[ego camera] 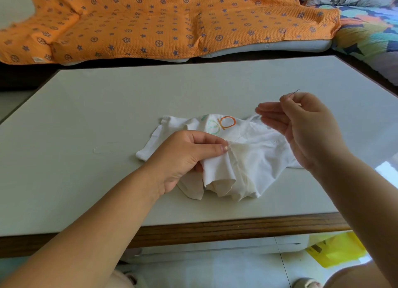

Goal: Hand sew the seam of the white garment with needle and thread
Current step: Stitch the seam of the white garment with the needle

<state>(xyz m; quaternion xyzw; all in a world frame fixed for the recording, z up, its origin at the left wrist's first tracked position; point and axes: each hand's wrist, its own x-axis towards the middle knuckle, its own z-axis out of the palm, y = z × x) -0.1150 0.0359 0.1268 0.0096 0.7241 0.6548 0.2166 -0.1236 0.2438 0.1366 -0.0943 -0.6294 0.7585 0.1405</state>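
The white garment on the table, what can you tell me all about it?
The white garment is small, of soft, thin-looking cloth, with orange and green printed letters near its far edge. It lies crumpled and folded on the pale table, its near part bunched into loose folds. The left hand pinches a fold near its middle.

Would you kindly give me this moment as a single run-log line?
left hand: pinches white fabric garment at gathered fold | right hand: raised, pinches thin metal needle | garment: on pale table
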